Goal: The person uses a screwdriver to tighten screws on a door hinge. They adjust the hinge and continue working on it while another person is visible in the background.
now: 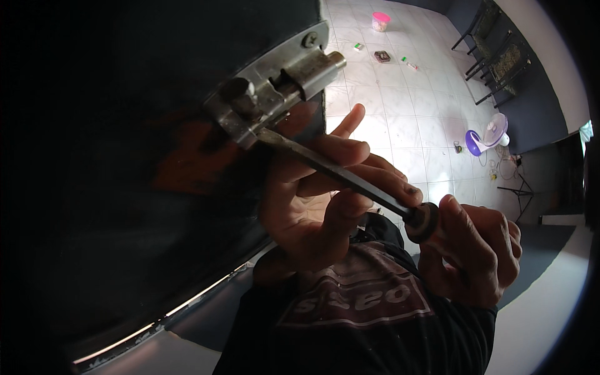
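Note:
A metal slide bolt latch [275, 84] is mounted near the edge of a dark door [125, 156]. The tip of a screwdriver [337, 174] meets the lower corner of the latch plate; its shaft slants down to the right. My right hand [478, 250] is closed round the dark handle at the shaft's far end. My left hand [312, 206] curls about the shaft, thumb below it and fingers behind and above, one finger sticking up. A screw [310, 40] sits in the plate's upper corner. Whether a screw lies under the tip is hidden.
Beyond the door edge spreads a white tiled floor [400, 119]. On it stand a pink-lidded tub [380, 22], a dark small box [382, 57] and a purple-and-white fan [494, 132]. Chairs [506, 65] line the wall at right. My dark shirt [369, 325] fills the lower middle.

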Tool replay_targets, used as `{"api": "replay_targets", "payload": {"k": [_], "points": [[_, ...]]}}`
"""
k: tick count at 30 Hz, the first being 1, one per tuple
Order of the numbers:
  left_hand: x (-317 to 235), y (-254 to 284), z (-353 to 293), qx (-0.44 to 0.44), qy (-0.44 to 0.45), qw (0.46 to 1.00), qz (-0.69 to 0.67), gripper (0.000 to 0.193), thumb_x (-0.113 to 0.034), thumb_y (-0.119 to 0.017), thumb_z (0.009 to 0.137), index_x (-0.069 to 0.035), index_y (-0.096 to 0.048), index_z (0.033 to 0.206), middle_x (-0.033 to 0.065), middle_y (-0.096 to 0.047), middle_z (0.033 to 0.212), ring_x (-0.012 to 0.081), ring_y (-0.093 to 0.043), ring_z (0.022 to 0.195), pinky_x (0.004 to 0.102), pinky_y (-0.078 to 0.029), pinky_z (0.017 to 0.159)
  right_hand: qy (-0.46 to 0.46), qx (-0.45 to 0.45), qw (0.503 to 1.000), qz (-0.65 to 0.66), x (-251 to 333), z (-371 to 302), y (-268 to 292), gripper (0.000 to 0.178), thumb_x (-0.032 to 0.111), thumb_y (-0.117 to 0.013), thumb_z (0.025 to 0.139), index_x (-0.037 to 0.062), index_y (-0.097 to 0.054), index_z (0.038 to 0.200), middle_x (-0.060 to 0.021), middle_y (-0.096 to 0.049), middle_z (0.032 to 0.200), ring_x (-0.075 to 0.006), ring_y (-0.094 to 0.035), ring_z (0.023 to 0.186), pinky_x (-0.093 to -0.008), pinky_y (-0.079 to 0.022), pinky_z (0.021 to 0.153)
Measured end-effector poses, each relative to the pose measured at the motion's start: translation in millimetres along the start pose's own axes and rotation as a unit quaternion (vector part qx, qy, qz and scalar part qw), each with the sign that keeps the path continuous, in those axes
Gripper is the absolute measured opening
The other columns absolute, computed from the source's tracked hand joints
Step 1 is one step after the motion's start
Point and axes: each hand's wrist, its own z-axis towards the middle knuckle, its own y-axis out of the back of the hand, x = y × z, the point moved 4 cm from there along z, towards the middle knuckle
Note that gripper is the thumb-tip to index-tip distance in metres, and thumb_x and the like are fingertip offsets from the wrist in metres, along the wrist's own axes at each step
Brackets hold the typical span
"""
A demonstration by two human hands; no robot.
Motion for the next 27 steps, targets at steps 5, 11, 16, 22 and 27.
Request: {"api": "replay_targets", "payload": {"k": [5,11,16,22,27], "points": [[-4.9,-3.4,8.7,0.061,0.041,0.988,0.134,0.053,-0.047,-0.045,0.104,-0.009,-0.035,0.14,0.0039,-0.072,0.072,0.0255,-0.072,0.07,0.0742,-0.027,0.109,-0.011,-0.009,0.999,-0.044,12.7,0.8,9.1,0.045,0.005,-0.083,0.073,-0.0019,-0.067,0.115,-0.0095,-0.068,0.069,-0.0128,-0.062,0.055,-0.0253,-0.044,0.054],[-4.7,-3.2,1.7,0.069,0.023,0.989,0.131,0.053,-0.045,-0.047,0.104,-0.008,-0.034,0.14,0.0032,-0.072,0.074,0.0264,-0.072,0.075,0.0756,-0.019,0.111,0.017,-0.029,0.999,-0.037,13.0,-10.0,7.6,0.044,0.002,-0.082,0.074,-0.0039,-0.066,0.115,-0.0109,-0.069,0.072,-0.0126,-0.064,0.056,-0.0225,-0.043,0.048],[-3.5,-6.0,0.3,0.021,0.041,0.993,0.113,0.051,-0.042,-0.05,0.103,-0.008,-0.035,0.139,0.003,-0.072,0.073,0.0274,-0.072,0.078,0.076,-0.018,0.112,0.035,-0.037,0.998,-0.032,10.0,-6.3,5.5,0.047,0.001,-0.084,0.071,-0.0049,-0.067,0.115,-0.0104,-0.068,0.071,-0.0111,-0.063,0.054,-0.0206,-0.041,0.043],[-12.1,-9.3,1.9,-0.013,0.08,0.991,0.11,0.049,-0.04,-0.051,0.103,-0.009,-0.036,0.137,0.0035,-0.07,0.071,0.0286,-0.071,0.078,0.0757,-0.018,0.112,0.037,-0.005,0.998,-0.048,17.8,1.6,13.1,0.053,0.0,-0.084,0.068,-0.0046,-0.067,0.118,-0.0094,-0.066,0.071,-0.0096,-0.061,0.053,-0.0204,-0.04,0.043],[-12.8,-9.5,5.9,-0.001,0.082,0.991,0.102,0.039,-0.036,-0.047,0.105,-0.01,-0.038,0.132,0.0067,-0.071,0.077,0.0284,-0.071,0.078,0.0756,-0.019,0.111,0.014,0.112,0.994,0.014,13.1,17.8,31.7,0.054,0.023,-0.081,0.078,-0.006,-0.065,0.121,-0.0152,-0.068,0.083,-0.014,-0.065,0.064,-0.0217,-0.042,0.048]]}}
